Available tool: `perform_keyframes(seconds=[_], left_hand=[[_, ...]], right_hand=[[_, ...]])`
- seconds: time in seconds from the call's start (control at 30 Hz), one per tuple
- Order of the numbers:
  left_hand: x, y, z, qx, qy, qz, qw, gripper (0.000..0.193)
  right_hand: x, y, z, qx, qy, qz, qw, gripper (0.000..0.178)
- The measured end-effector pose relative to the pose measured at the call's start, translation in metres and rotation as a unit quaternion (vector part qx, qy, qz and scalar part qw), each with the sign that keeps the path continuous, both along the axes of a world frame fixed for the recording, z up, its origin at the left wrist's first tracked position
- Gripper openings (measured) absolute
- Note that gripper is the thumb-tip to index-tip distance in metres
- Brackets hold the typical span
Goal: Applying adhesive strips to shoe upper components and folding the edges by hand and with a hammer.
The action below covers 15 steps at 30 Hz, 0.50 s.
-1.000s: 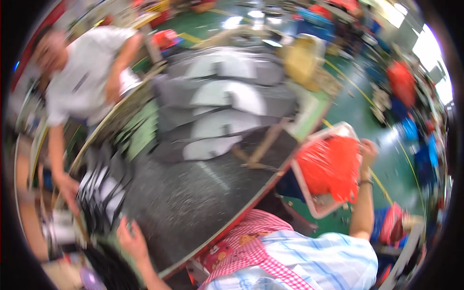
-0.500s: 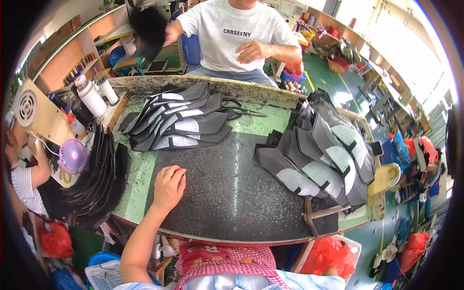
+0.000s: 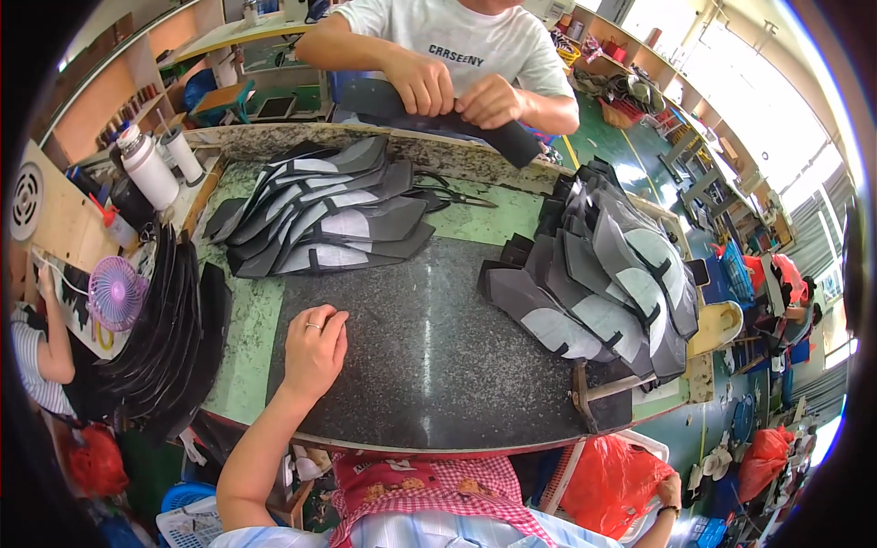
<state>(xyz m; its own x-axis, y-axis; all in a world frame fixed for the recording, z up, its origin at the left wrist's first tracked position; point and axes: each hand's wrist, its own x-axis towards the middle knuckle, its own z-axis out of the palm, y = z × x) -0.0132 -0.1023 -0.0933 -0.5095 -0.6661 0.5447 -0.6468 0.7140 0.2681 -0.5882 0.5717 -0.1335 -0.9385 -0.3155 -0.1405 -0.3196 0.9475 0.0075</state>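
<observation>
Has left fingers in a loose fist over worktop, with room rightward. Has right fingers, grip unclear, at red bag in near-right bin.

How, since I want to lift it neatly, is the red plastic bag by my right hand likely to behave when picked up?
The red plastic bag will probably be floppy, as its film looks thin and wrinkled. Its glossy surface suggests it may feel slightly slippery. Its weight is hard to judge, since whatever lies inside or beneath it is hidden.
</observation>
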Motion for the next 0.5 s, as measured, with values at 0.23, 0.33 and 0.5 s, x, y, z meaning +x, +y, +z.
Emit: perform_keyframes(seconds=[0.23, 0.33, 0.5], left_hand=[[0.009, -0.002, -0.006, 0.018, 0.015, -0.007, 1.000, 0.025], [0.009, -0.002, -0.004, 0.022, 0.014, -0.005, 1.000, 0.025], [0.006, -0.006, -0.008, 0.027, 0.025, -0.013, 0.999, 0.026]], right_hand=[[0.004, -0.047, 0.082, -0.124, -0.036, -0.073, 0.989, 0.021], [-0.020, -0.033, 0.092, -0.142, -0.038, -0.156, 0.977, 0.024], [-0.083, 0.013, 0.170, -0.421, -0.048, -0.035, 0.905, 0.026]])
